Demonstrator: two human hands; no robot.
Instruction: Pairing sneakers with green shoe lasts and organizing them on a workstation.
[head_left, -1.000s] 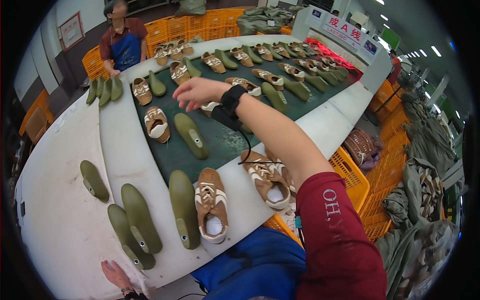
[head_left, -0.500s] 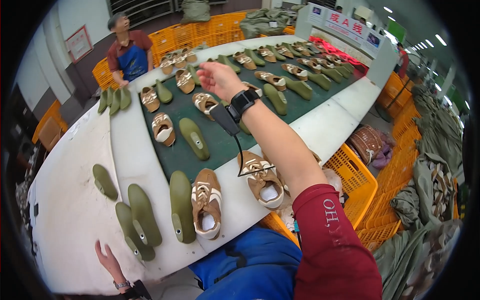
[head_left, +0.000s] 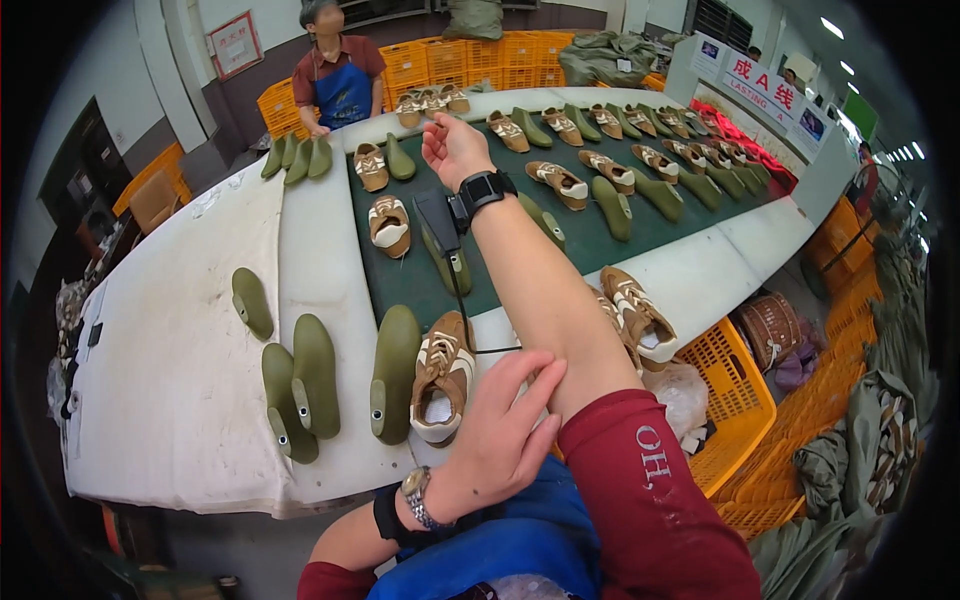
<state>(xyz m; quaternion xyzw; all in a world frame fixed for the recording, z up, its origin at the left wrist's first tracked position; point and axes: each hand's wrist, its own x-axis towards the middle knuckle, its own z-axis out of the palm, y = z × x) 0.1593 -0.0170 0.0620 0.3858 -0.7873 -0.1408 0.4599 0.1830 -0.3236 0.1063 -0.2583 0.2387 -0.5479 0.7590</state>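
My right arm stretches far over the green belt [head_left: 400,285], crossing above several sneakers and lasts. My right hand [head_left: 457,150] hovers there with nothing in it, fingers loosely bent and apart. Bent back across my body, my left hand [head_left: 500,425] is empty; its straightened fingertips touch my right forearm near the elbow. Beside it, on the white table edge, stands a brown sneaker [head_left: 440,375] with white trim, next to an olive-green shoe last [head_left: 396,370]. Another brown sneaker [head_left: 640,315] sits right of my forearm, partly hiding a second one behind the arm.
Several green lasts [head_left: 315,375] lie on the cloth-covered table [head_left: 180,370] at left. Across the table a person [head_left: 340,75] in a blue apron stands before orange crates [head_left: 440,60]. An orange crate [head_left: 735,400] stands close at my right. A black device with a cable [head_left: 437,225] hangs by my right wrist.
My left hand has come from the lower left up to my right forearm. My right hand's fingers have bent more. The view has turned left.
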